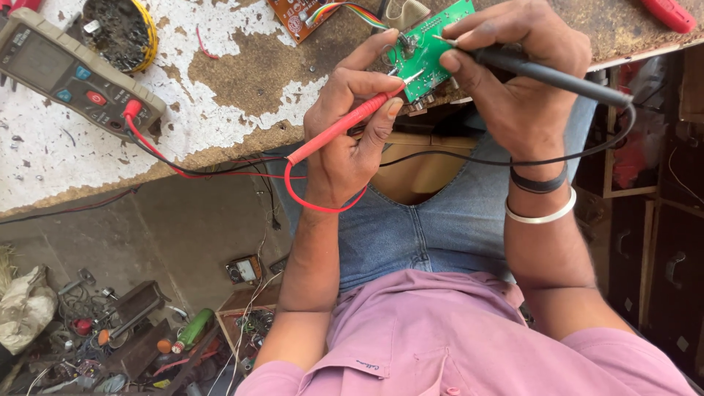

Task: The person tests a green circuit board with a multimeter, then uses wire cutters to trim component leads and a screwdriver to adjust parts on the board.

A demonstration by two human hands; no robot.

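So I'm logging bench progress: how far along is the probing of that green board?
Done: red lead is plugged into the multimeter. In hand: left hand holds the red probe, right hand the black probe, both tips on the green circuit board. Left: the meter screen is unreadable here.

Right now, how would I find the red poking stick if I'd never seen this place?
Start at the worn white-painted workbench. Go to its near edge, where two hands meet over a green circuit board. The red probe sits in the left hand; unlike the black probe, its red wire runs to the grey multimeter.
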